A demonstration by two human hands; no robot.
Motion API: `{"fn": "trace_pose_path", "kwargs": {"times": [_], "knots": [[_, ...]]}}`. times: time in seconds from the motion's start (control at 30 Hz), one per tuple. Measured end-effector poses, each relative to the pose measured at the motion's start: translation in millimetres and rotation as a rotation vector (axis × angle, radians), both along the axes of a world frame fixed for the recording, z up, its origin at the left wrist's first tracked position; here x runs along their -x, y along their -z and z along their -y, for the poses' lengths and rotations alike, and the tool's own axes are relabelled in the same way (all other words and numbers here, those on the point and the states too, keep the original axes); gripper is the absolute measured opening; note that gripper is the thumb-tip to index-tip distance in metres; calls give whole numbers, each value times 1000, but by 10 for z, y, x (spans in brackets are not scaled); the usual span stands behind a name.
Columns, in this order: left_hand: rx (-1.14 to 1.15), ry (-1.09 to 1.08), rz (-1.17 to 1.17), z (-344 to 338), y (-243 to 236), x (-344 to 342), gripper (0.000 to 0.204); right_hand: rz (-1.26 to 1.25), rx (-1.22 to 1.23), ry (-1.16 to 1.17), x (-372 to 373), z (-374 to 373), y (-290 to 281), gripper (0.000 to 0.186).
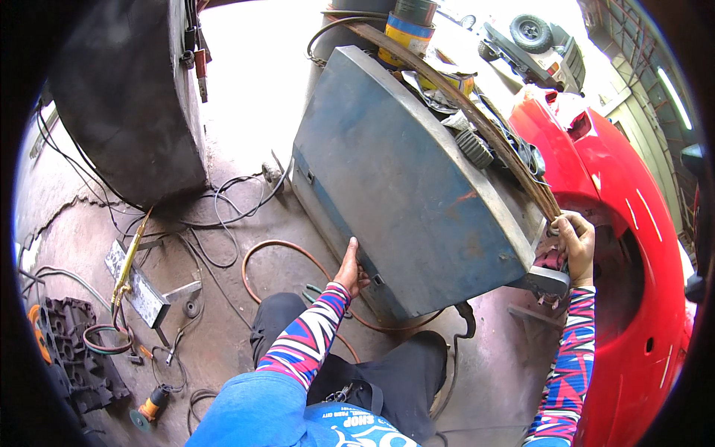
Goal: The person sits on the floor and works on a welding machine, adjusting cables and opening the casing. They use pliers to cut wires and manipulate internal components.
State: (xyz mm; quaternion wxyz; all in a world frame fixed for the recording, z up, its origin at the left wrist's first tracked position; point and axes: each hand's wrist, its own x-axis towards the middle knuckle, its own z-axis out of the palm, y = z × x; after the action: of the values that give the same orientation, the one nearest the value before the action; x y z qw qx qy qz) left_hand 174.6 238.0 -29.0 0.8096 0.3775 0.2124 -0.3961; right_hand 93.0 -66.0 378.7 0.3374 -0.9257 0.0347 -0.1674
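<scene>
A large grey-blue metal box (387, 186) with a dark strip along its lower face stands in front of me, tilted in my view. My left hand (350, 268) grips its lower left edge, thumb up. My right hand (573, 242) is closed round the lower end of some long brown strips (462, 104), which run over the box’s top beside cans (406, 41), a ribbed dark part (473, 149) and loose scraps. A dark bracket (540, 283) sticks out below my right hand.
A red car body (640, 313) flanks me on the right, a dark panel (123, 97) the upper left. Hoses (264, 246), cables, a metal plate with a torch (134, 283), an engine block (71, 357) and a grinder (149, 410) lie on the floor (216, 328). A vehicle (532, 45) stands behind.
</scene>
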Motion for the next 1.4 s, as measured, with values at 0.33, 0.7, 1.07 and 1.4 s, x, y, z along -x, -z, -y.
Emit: {"fn": "trace_pose_path", "kwargs": {"times": [0.33, 0.7, 1.07, 1.4], "knots": [[75, -105, 248, -824, -359, 581, 90, 158, -1, -18, -3, -21, 30, 32], [70, -374, 869, -2067, -2317, 1244, 58, 137, -94, -70, 4, 68, 68, 42], [170, -302, 1306, -1383, -4655, 358, 30, 374, -112, -35, -61, 376, 335, 54], [263, -169, 1408, -1074, -5118, 12, 27, 350, -274, 43, -10, 94, 207, 69]]}}
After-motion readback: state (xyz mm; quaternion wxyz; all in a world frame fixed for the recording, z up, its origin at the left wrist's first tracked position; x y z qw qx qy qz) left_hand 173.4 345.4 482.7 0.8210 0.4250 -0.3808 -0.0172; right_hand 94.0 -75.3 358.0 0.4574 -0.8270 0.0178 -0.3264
